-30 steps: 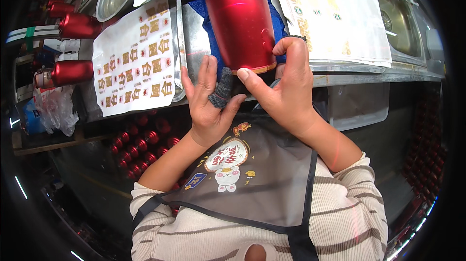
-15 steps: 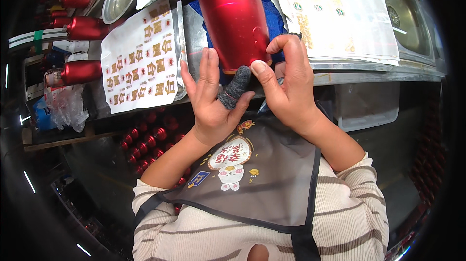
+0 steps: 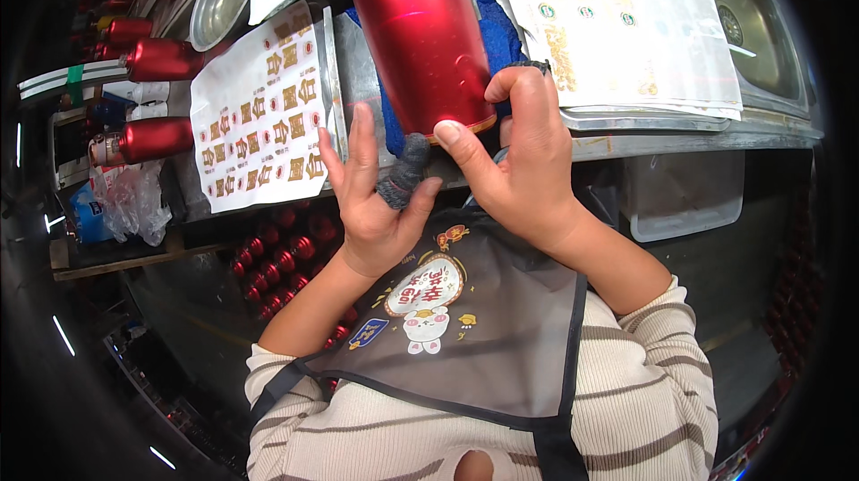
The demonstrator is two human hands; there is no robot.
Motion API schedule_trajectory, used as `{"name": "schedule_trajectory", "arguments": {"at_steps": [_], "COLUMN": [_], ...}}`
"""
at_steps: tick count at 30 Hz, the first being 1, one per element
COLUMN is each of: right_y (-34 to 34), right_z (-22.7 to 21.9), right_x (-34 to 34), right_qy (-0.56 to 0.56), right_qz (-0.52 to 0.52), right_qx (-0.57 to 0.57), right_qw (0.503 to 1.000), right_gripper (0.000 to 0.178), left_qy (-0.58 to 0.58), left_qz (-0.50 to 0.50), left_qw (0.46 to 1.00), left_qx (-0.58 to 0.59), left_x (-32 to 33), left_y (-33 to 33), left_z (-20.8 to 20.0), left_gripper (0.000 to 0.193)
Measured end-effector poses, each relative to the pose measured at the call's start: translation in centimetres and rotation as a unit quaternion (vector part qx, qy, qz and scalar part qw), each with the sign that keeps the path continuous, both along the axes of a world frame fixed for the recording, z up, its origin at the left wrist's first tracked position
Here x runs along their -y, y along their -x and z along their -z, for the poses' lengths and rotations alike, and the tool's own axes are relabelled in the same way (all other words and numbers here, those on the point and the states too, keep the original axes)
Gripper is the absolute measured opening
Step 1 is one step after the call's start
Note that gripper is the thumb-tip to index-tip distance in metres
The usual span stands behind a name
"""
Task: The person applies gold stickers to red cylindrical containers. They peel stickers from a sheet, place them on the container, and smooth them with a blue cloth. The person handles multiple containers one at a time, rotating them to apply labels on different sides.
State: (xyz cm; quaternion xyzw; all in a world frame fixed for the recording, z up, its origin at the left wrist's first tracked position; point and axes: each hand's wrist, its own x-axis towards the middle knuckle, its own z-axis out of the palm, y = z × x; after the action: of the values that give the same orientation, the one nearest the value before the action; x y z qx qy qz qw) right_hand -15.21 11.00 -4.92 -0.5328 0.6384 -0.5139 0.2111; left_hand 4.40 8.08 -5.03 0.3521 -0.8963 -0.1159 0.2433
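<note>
A glossy red bottle lies on a blue cloth, its gold-edged end toward me. My right hand grips the bottle's near right corner, thumb on the rim and index finger bent against the side. A dark band circles one of its fingers. My left hand is open beside the same end, fingers spread. Its index finger wears a grey knitted finger sleeve, whose tip is close to the rim; I cannot tell whether it touches.
Left of the bottle lies a sheet of gold and red decals; a stack of white printed sheets lies right. Several red bottles stand around a metal bowl. A metal basin is far right, a plastic bin below the table edge.
My left hand has drawn slightly left and down, away from the bottle. My right thumb has slid left along the rim. The bottle's near end has shifted a little.
</note>
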Motion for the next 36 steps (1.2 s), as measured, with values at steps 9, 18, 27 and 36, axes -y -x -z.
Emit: {"name": "schedule_trajectory", "arguments": {"at_steps": [9, 18, 27, 36], "right_y": [0.3, -0.3, 1.7, 1.0], "right_z": [0.9, 0.7, 1.7, 0.7], "right_x": [0.1, 0.3, -2.2, -2.8], "right_qy": [0.014, 0.012, 0.017, 0.114], "right_qz": [-0.041, -0.033, -0.041, -0.156], "right_qx": [0.088, 0.075, 0.164, -0.115], "right_qw": [0.995, 0.997, 0.985, 0.974], "right_gripper": [0.029, 0.020, 0.014, 0.024], "left_qy": [0.018, 0.081, 0.103, -0.037], "left_qz": [0.007, 0.012, 0.075, -0.013], "left_qw": [1.000, 0.996, 0.991, 0.993], "left_qx": [0.009, 0.043, 0.049, -0.115], "left_x": [0.5, 1.3, 2.8, 4.0], "left_y": [0.4, 1.3, 4.9, 1.6], "left_z": [-0.8, -2.1, -3.5, 0.8], "left_gripper": [0.037, 0.047, 0.023, 0.080]}}
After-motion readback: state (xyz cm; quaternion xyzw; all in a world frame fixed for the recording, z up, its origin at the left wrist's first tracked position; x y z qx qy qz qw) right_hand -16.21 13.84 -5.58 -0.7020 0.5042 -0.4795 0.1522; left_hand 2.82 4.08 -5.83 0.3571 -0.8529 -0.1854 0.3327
